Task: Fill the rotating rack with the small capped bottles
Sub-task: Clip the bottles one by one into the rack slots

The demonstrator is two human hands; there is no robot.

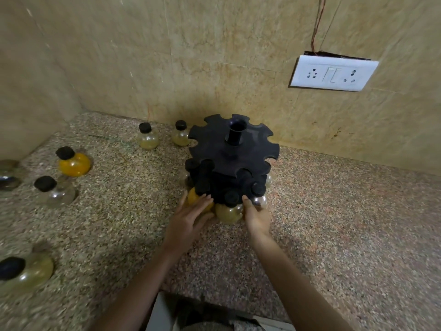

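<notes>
The black two-tier rotating rack [232, 158] stands on the counter near the back wall. Its upper tier's slots hold nothing. Several capped bottles hang in the lower tier, among them an orange bottle [192, 196], a yellowish bottle [228, 212] and a clear bottle [260, 201]. My left hand [188, 216] wraps the orange bottle, with its thumb on the left and its fingers over the front. My right hand [256, 218] is beside the yellowish bottle with its thumb up against the lower tier. Its fingers are hidden under the clear bottle.
Loose capped bottles stand on the speckled counter [346, 223]: two pale ones [148, 137] [180, 134] by the wall, an orange one [74, 163], a clear one [56, 191] and a yellowish one [26, 271] at the left. A socket plate [333, 72] is on the wall.
</notes>
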